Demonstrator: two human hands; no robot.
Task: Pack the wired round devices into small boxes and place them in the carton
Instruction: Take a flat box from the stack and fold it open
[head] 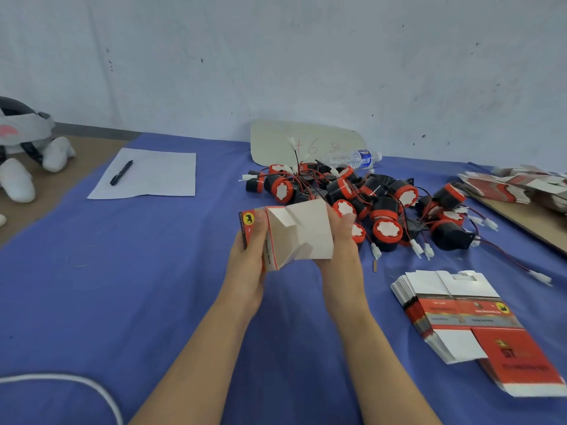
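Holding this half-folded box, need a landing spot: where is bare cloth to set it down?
Widest bare blue cloth: left of the left hand, between the paper sheet and the white cable. Narrower: between the right hand and the flat box stack. Crowded: the device pile behind both hands and the small box.

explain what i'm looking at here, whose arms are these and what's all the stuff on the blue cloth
There is no machine here. A person wears a camera on their head that looks forward and down, so the arms you see are their own. The left hand and right hand hold a small cardboard box between them. It is partly folded, white with red print. Behind it, on the blue cloth, lies a pile of black-and-red round devices with wires. A stack of flat boxes lies to the right. Farther left, a black marker rests on a sheet of paper. A water bottle lies behind the pile.
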